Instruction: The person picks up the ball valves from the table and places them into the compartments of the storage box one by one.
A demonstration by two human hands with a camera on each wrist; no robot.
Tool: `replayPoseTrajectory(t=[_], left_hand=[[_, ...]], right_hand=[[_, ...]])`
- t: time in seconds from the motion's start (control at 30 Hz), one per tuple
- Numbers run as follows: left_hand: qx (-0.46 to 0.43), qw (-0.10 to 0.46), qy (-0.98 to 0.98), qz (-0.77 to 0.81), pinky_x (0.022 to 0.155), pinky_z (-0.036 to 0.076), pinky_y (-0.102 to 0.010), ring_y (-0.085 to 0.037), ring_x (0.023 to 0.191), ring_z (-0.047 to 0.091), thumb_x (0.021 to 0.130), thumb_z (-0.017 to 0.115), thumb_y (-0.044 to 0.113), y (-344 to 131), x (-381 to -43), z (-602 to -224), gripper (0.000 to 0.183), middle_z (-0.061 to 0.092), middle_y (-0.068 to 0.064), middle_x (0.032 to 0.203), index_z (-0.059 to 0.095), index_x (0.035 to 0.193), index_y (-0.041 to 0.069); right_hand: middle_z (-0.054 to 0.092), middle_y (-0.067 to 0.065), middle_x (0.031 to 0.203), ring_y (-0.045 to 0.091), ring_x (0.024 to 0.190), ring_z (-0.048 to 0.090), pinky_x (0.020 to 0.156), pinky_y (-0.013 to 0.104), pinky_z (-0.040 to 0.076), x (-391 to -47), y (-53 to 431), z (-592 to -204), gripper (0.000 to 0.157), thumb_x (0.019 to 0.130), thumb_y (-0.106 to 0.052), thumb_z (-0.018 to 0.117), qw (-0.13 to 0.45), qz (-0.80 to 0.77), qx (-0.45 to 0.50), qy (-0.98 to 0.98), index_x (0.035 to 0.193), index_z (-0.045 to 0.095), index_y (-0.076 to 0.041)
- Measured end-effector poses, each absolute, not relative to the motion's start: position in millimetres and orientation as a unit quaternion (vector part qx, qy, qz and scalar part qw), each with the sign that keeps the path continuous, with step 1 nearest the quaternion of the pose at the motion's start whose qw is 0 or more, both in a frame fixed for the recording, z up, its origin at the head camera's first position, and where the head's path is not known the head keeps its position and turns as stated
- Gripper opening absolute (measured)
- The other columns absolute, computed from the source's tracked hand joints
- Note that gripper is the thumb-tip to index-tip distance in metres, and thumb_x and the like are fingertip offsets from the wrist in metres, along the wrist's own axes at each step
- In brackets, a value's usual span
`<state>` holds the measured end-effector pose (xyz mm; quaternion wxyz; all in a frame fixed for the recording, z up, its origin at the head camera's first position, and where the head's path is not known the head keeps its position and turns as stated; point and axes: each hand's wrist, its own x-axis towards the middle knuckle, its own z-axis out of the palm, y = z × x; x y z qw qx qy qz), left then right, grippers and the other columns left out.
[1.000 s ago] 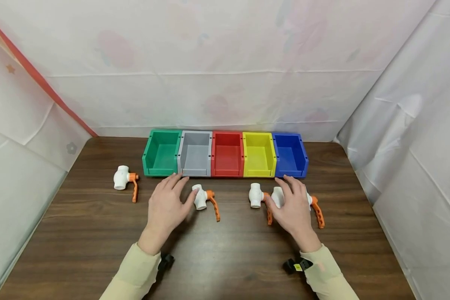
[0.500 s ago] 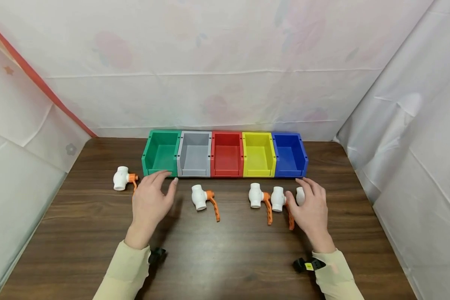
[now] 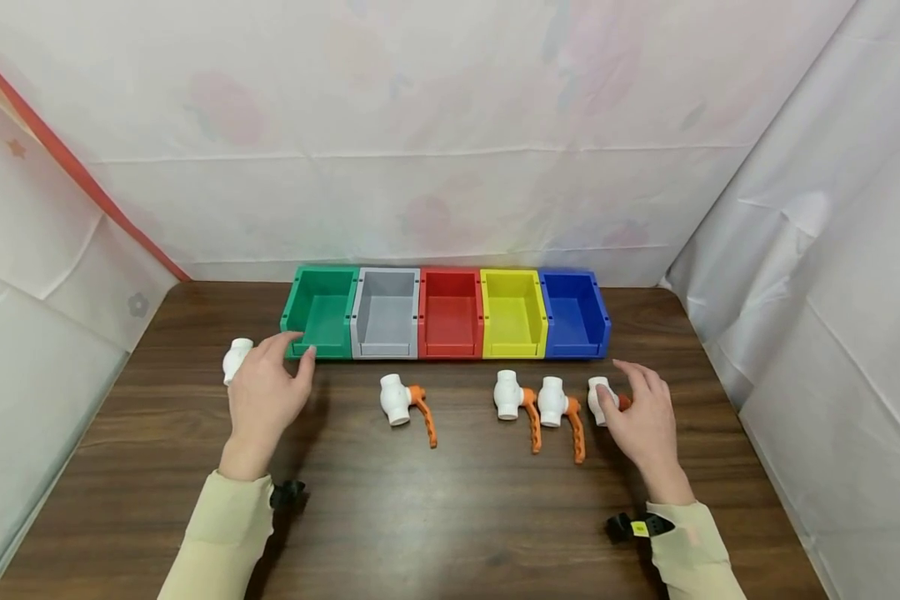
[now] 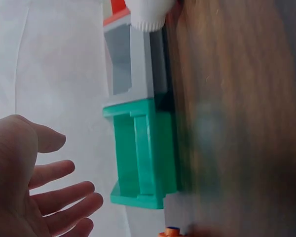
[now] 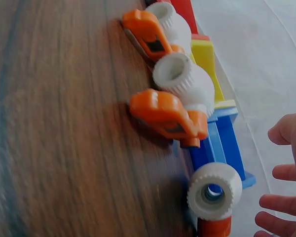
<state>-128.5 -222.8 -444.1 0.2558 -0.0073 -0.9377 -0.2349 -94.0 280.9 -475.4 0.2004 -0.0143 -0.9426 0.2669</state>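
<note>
My left hand (image 3: 270,396), fingers spread and relaxed, hovers over the leftmost white ball valve (image 3: 236,358) and hides its orange handle. In the left wrist view, nothing lies in that left hand (image 4: 54,182). My right hand (image 3: 642,417) is above the rightmost ball valve (image 3: 598,400), covering most of its orange handle; its fingers are loosely bent and hold nothing. To that hand's left lie two more ball valves, one (image 3: 551,402) close beside the other (image 3: 507,395). Another ball valve (image 3: 395,400) lies alone between the hands.
Along the back stands a row of joined bins: green (image 3: 318,312), grey (image 3: 386,312), red (image 3: 451,312), yellow (image 3: 513,312) and blue (image 3: 576,312). Behind them hangs a pale curtain (image 3: 390,125). Everything rests on a dark wooden table (image 3: 450,525).
My left hand has moved left, from beside the lone middle valve to over the leftmost one. The right hand has shifted right, uncovering the second valve from the right. The valves stay put.
</note>
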Motion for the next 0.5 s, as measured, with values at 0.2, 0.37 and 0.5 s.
replayPoseTrajectory(t=[0.2, 0.37, 0.5], left_hand=[[0.013, 0.244, -0.941, -0.234, 0.062, 0.051, -0.059, -0.042, 0.089, 0.065, 0.096, 0.063, 0.033, -233.9, -137.6, -437.8, 0.039, 0.067, -0.021, 0.119, 0.068, 0.122, 0.004], [0.015, 0.242, -0.939, -0.243, 0.060, 0.049, -0.060, -0.042, 0.077, 0.064, 0.098, 0.060, 0.030, -242.9, -148.8, -434.4, 0.038, 0.069, -0.023, 0.108, 0.066, 0.123, 0.002], [0.013, 0.227, -0.941, -0.250, 0.063, 0.049, -0.059, -0.041, 0.083, 0.067, 0.099, 0.058, 0.025, -250.4, -158.6, -434.6, 0.036, 0.070, -0.024, 0.103, 0.065, 0.124, 0.000]], right_hand=[[0.055, 0.025, 0.130, 0.045, 0.118, 0.048, 0.097, 0.060, 0.037, -93.3, 288.8, -476.5, 0.045, 0.091, -0.026, 0.070, 0.203, 0.276, -0.026, -0.939, 0.129, 0.061, -0.003], [0.055, 0.025, 0.130, 0.046, 0.121, 0.047, 0.098, 0.061, 0.036, -91.0, 292.6, -473.2, 0.044, 0.092, -0.023, 0.068, 0.199, 0.293, -0.036, -0.934, 0.130, 0.061, -0.003], [0.054, 0.026, 0.133, 0.047, 0.124, 0.046, 0.100, 0.062, 0.035, -88.9, 295.1, -470.7, 0.044, 0.095, -0.024, 0.066, 0.189, 0.301, -0.050, -0.933, 0.133, 0.060, -0.003]])
